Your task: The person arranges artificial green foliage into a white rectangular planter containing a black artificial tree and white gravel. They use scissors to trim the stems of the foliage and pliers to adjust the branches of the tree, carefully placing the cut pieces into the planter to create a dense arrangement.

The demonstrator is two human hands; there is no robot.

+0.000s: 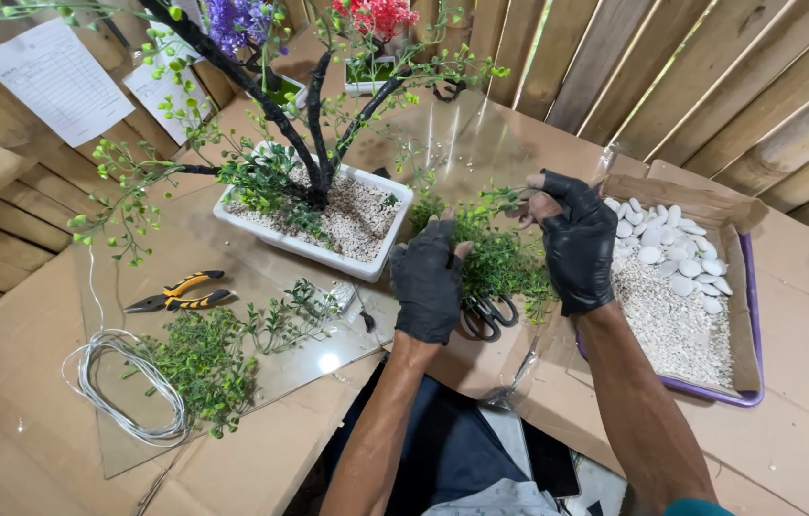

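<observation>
Both my hands wear black fingerless gloves. My left hand (428, 282) rests on a bunch of small green artificial leaves (498, 256), fingers curled into it. My right hand (573, 239) grips the same bunch from the right, pinching a sprig at the top. Black-handled scissors (486, 313) lie under the bunch, partly hidden. To the left stands a white rectangular planter (380, 254) filled with fine gravel, holding an artificial tree with a dark trunk (316, 134) and thin leafy branches.
A purple tray (754, 325) lined with cardboard holds gravel and white pebbles (668, 244) at the right. Yellow-handled pliers (178, 291), a coil of white wire (127, 382) and loose green sprigs (208, 358) lie on a clear sheet at the left. Potted flowers (377, 19) stand behind.
</observation>
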